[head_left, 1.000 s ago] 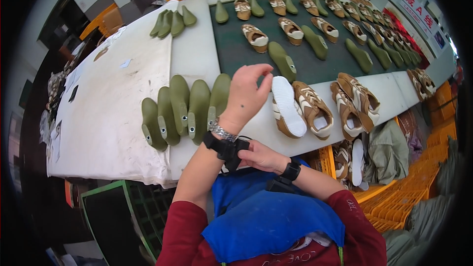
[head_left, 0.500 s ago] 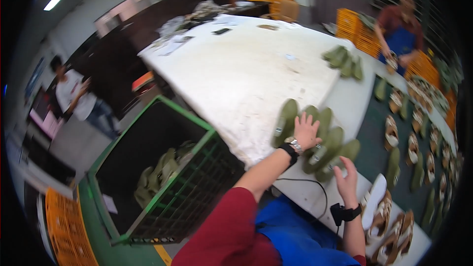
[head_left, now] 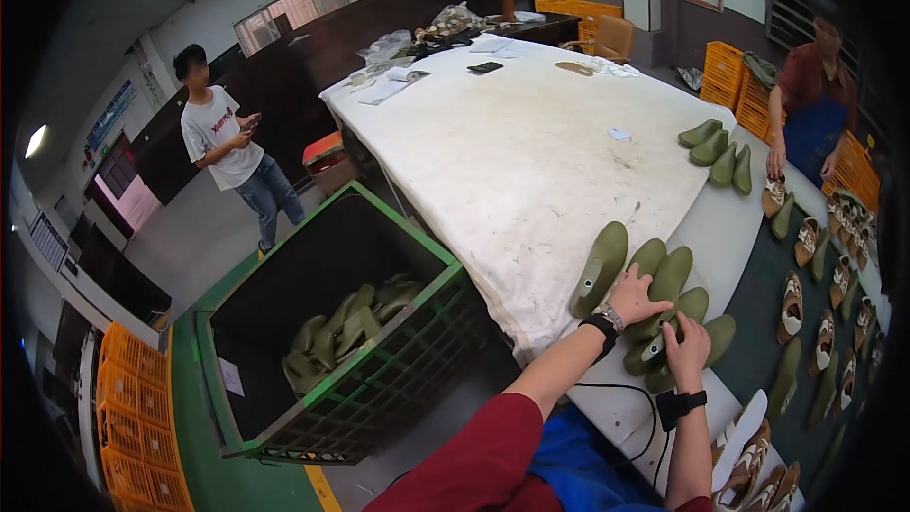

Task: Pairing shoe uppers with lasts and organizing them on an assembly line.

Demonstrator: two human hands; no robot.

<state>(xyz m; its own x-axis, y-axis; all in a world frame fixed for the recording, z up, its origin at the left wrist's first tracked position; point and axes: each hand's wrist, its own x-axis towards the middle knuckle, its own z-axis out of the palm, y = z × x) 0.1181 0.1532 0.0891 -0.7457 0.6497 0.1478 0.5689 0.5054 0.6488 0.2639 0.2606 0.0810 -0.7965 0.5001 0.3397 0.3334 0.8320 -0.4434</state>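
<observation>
Several green shoe lasts (head_left: 672, 271) lie side by side in a row on the table's near right corner. My left hand (head_left: 637, 301) curls over lasts in the middle of the row, its thumb pointing right. Close beside it, my right hand (head_left: 689, 349) has its fingers bent round a last (head_left: 695, 303) nearer to me. Parts of these lasts are hidden under my hands. At the left end of the row, one last (head_left: 600, 270) lies untouched by either hand.
Left of the table stands a green-framed crate (head_left: 445, 284) holding green lasts. A dark green belt (head_left: 749, 299) on the right carries sandals and lasts. White-strapped sandals (head_left: 749, 469) lie near my right forearm. A cable (head_left: 626, 387) hangs by the table edge. Two people stand farther off.
My left hand has gone from spread fingers to curled over the lasts. My right hand has moved in from the right onto a last. The view has shifted left.
</observation>
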